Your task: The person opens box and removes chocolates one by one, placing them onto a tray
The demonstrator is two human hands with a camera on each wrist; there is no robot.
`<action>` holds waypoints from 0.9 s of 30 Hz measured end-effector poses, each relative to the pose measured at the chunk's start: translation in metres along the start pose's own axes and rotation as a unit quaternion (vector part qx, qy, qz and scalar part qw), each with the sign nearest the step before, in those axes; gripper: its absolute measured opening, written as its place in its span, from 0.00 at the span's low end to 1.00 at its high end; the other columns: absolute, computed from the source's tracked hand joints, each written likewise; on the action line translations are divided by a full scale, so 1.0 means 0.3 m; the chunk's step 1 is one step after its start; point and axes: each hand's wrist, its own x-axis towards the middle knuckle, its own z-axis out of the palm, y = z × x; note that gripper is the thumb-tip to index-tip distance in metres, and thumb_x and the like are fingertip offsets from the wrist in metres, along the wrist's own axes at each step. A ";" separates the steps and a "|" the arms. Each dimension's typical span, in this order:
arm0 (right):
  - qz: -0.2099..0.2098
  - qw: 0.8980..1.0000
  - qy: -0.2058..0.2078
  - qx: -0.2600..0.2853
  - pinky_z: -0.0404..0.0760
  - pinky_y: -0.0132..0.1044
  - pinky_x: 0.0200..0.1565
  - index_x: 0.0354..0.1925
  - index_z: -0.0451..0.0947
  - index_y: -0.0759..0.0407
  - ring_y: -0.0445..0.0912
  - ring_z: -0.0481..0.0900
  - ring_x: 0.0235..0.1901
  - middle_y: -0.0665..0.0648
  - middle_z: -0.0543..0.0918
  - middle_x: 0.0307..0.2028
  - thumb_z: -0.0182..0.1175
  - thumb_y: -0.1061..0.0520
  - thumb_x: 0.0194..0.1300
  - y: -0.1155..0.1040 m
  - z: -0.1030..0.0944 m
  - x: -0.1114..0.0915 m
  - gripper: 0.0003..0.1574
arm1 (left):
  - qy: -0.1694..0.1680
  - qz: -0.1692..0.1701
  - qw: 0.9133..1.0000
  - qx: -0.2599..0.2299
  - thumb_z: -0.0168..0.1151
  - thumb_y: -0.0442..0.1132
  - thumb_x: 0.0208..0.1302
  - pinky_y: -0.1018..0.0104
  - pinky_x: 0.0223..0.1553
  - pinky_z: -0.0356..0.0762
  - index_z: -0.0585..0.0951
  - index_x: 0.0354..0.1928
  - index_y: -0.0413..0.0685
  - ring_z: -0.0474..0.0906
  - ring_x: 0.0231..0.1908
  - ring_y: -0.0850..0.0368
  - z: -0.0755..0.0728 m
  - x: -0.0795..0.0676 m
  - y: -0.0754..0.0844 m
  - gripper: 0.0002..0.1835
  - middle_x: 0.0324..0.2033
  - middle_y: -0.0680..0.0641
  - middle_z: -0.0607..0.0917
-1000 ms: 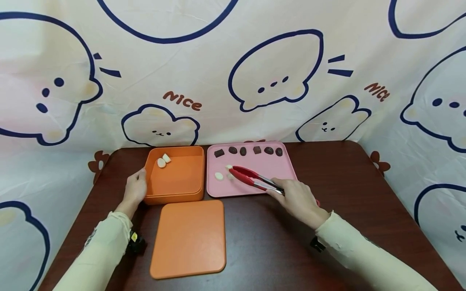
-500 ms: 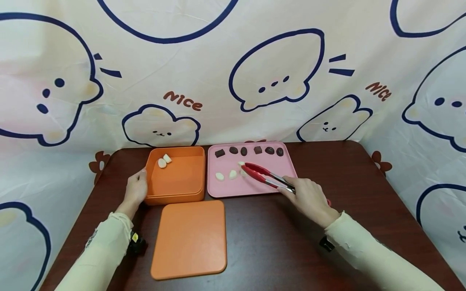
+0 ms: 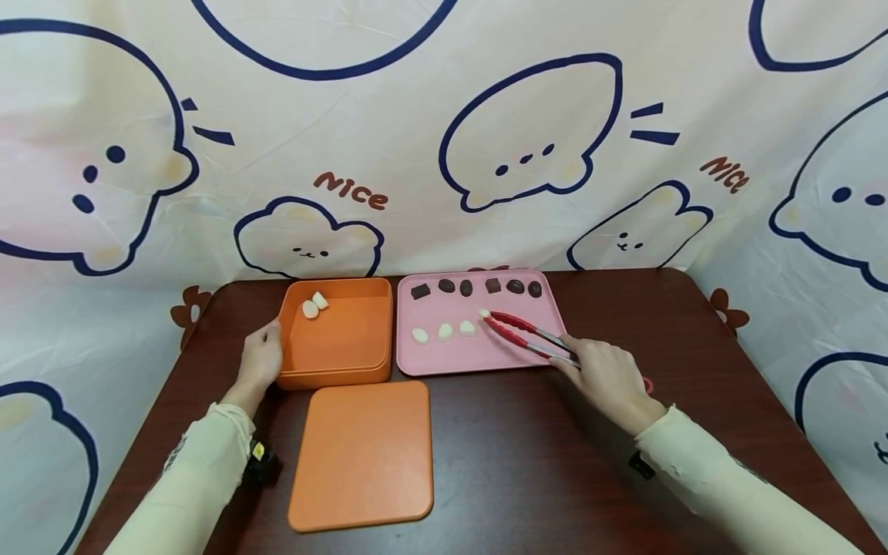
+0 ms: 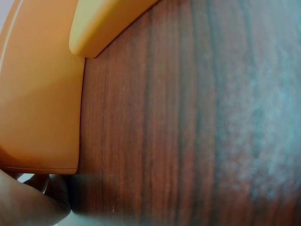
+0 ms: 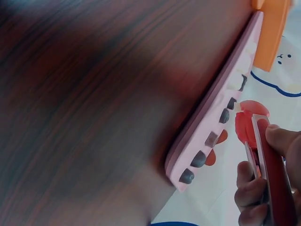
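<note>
My right hand [image 3: 610, 381] grips red-tipped kitchen tongs [image 3: 520, 324] over the pink tray [image 3: 433, 358]. A small white piece [image 3: 483, 314] sits at the tongs' tips, and shows there in the right wrist view too. Below and left of it on the tray lie three white pieces [image 3: 445, 331] in a row. Dark chocolates [image 3: 465, 287] line the tray's far side. With its thumb at the rim, my left hand [image 3: 260, 358] holds the left wall of the orange box [image 3: 336, 378]. Two white pieces [image 3: 314, 305] lie in that box's far left corner.
The orange lid [image 3: 361, 459] lies flat in front of the box, near its front wall. Box and tray stand side by side on the dark wooden table [image 3: 527, 462], with a narrow gap between them. A patterned cloth [image 3: 416, 139] hangs behind and at both sides.
My right hand has moved the tongs rightward along the tray, with the white piece at their tips. White pieces that the tongs covered now show on the tray. The left hand stays on the box.
</note>
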 end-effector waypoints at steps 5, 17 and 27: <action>-0.042 0.998 0.034 -0.039 0.81 0.48 0.23 0.56 0.82 0.63 0.50 0.82 0.24 0.62 0.89 0.37 0.69 0.46 0.65 0.019 0.013 -0.011 0.28 | 0.004 -0.008 1.000 -0.003 0.21 0.58 0.81 0.38 0.78 0.48 0.46 0.81 0.48 0.44 0.80 0.37 0.004 0.003 0.002 0.35 0.80 0.39 0.48; -0.118 0.984 0.095 -0.096 0.84 0.48 0.23 0.49 0.82 0.63 0.52 0.82 0.22 0.61 0.86 0.31 0.75 0.48 0.58 0.045 0.039 -0.010 0.27 | 0.004 0.005 1.000 -0.003 0.21 0.56 0.82 0.38 0.78 0.48 0.47 0.81 0.48 0.44 0.80 0.37 0.000 0.008 0.004 0.34 0.80 0.40 0.48; -0.114 0.986 0.076 -0.093 0.84 0.48 0.23 0.52 0.83 0.64 0.52 0.83 0.22 0.61 0.86 0.31 0.76 0.45 0.57 0.036 0.028 -0.007 0.32 | 0.007 0.004 1.000 -0.004 0.22 0.54 0.82 0.39 0.79 0.48 0.48 0.81 0.46 0.44 0.79 0.37 -0.001 0.011 0.000 0.33 0.80 0.39 0.49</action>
